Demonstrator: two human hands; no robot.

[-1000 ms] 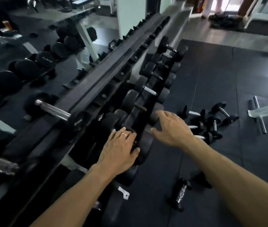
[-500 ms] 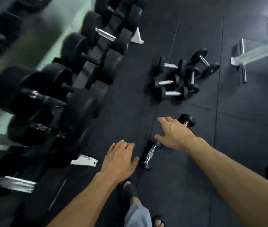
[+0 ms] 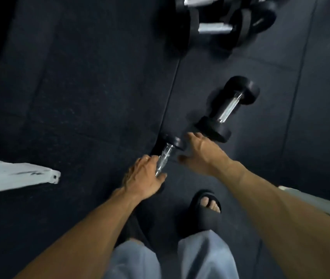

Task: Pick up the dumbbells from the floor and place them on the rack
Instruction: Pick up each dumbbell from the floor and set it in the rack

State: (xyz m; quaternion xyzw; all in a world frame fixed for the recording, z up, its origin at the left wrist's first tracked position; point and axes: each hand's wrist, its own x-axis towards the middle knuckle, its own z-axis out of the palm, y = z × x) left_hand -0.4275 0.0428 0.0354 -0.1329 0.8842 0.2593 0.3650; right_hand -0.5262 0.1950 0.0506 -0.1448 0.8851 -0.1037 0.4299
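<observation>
1. Since half a second ago the view has dropped from the rack to the floor (image 3: pixel 79 97), and the left hand (image 3: pixel 144 178) has come down onto the chrome handle of the near dumbbell (image 3: pixel 165 156); its fingers are curled round the bar, so the pick-up is judged to be under way.
2. The right hand (image 3: pixel 202 154) is held just short of the second dumbbell (image 3: pixel 228 109), fingers spread apart and nothing gripped (contact with its near head cannot be told).
3. Both dumbbells lie on the floor, near each other; more dumbbells (image 3: pixel 218 27) are clustered at the top edge.
4. The rack is out of view, apart from a white foot (image 3: pixel 19 174) at the left that is probably part of it.
5. Open mat is seen around both weights; a sandalled foot (image 3: pixel 206 210) is planted just below the near one, so a slip would be risky.
</observation>
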